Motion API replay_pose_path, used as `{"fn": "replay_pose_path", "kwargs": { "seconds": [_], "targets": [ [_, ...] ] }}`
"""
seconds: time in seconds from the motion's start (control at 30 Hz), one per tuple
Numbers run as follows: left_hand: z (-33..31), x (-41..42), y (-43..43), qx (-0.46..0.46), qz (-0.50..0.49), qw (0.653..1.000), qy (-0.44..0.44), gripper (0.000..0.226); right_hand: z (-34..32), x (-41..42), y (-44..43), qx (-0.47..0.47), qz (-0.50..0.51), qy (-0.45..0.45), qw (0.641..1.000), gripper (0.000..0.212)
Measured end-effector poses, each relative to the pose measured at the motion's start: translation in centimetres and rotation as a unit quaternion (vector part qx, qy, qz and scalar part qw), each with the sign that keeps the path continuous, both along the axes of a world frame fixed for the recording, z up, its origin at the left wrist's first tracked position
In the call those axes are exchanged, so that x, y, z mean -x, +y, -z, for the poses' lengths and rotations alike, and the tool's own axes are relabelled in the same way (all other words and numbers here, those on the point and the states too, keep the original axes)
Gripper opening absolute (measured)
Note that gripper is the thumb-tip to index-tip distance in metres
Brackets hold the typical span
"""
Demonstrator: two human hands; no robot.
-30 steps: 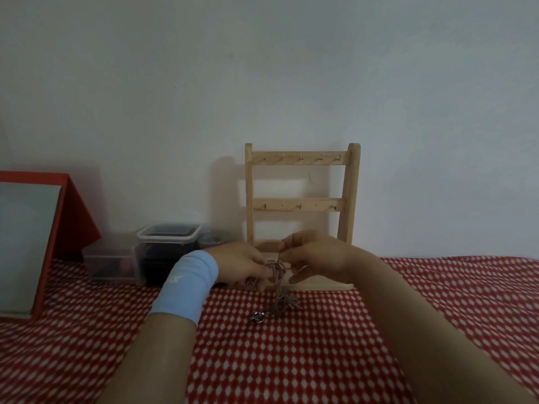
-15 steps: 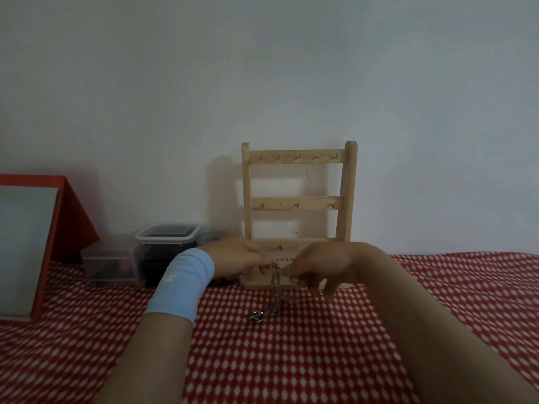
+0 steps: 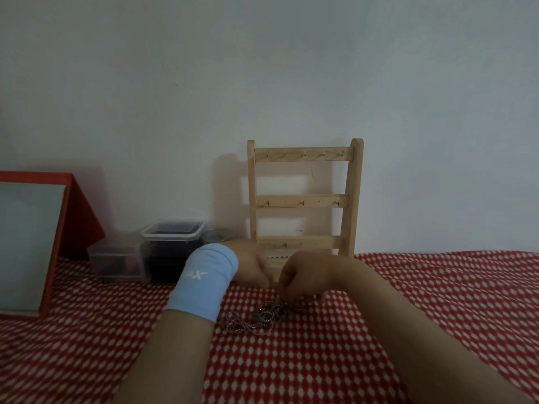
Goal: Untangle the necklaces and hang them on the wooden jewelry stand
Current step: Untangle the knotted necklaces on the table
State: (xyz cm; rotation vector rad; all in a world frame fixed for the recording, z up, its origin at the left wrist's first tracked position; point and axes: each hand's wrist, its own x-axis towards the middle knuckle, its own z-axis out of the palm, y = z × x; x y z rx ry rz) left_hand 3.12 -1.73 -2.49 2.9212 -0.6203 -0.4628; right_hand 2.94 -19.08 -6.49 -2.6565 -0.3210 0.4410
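Observation:
A tangled heap of silver necklaces (image 3: 258,317) lies on the red-and-white checked cloth in front of me. My right hand (image 3: 303,279) is bent down over the heap's right end, fingertips pinching the chains. My left hand (image 3: 249,268), with a light blue wristband, sits just left of it, blurred and partly hidden; what its fingers hold cannot be made out. The wooden jewelry stand (image 3: 304,199) stands upright behind both hands against the wall, its three bars of small hooks bare.
Clear plastic containers (image 3: 116,262) and a taller one with dark contents (image 3: 172,246) sit at the left by the wall. A red-framed mirror (image 3: 32,243) leans at the far left. The checked cloth (image 3: 452,287) stretches open to the right.
Both hands have dropped toward the cloth. The necklaces, held up and dangling before, now lie in a heap on the table under my right fingers.

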Motion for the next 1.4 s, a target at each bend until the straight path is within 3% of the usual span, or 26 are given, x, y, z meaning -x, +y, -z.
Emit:
{"fn": "replay_pose_path", "kwargs": {
  "seconds": [0.17,0.33,0.47,0.6,0.73,0.8,0.9,1.03,1.1,1.2,1.27,1.33,1.4],
  "targets": [
    [2.9,0.1,-2.1,0.028,0.008,0.999,0.038,0.057,0.8,-0.8,-0.7,0.031,0.044,0.013,0.998,0.039],
    [4.0,-0.9,-1.8,0.022,0.02,0.998,0.046,0.043,0.5,-0.5,-0.5,0.043,0.018,0.025,0.999,0.047],
    [3.7,-0.8,-1.3,0.045,0.053,0.996,0.053,0.036,0.1,-0.2,-0.5,0.033,0.001,0.041,0.999,0.038],
    [3.3,-1.2,-0.1,0.182,0.078,0.979,0.05,0.012,-1.0,0.3,-1.6,-0.115,0.003,0.049,0.992,0.016],
    [3.5,-1.7,0.5,0.368,0.025,0.927,0.071,0.02,-1.8,0.8,-2.4,-0.291,0.039,-0.004,0.956,0.019],
    [3.5,-1.8,0.7,0.406,0.026,0.905,0.12,0.03,-2.1,1.1,-2.4,-0.359,0.05,-0.031,0.932,0.019],
    [3.5,-1.5,0.7,0.335,0.066,0.924,0.173,0.034,-2.7,1.1,-2.4,-0.454,0.077,-0.064,0.885,0.026],
    [2.9,-1.4,1.2,0.184,0.081,0.968,0.148,0.022,-3.6,1.1,-1.8,-0.571,0.102,-0.041,0.814,0.03],
    [2.2,-1.2,1.6,0.121,0.068,0.983,0.117,0.031,-3.9,1.2,-1.6,-0.593,0.1,-0.036,0.798,0.024],
    [1.2,-0.8,2.2,0.113,0.048,0.986,0.112,0.037,-4.0,1.4,-1.7,-0.609,0.094,-0.039,0.787,0.019],
    [0.8,-0.7,2.8,0.122,0.036,0.986,0.105,0.036,-3.9,1.5,-2.2,-0.592,0.097,-0.04,0.799,0.018],
    [0.7,-0.7,3.4,0.166,0.011,0.98,0.109,0.038,-3.9,1.5,-3.0,-0.475,0.111,-0.07,0.87,0.019],
    [1.0,-0.8,3.8,0.287,-0.01,0.948,0.139,0.042,-3.8,1.6,-3.6,-0.293,0.113,-0.064,0.947,0.022]
  ]
}}
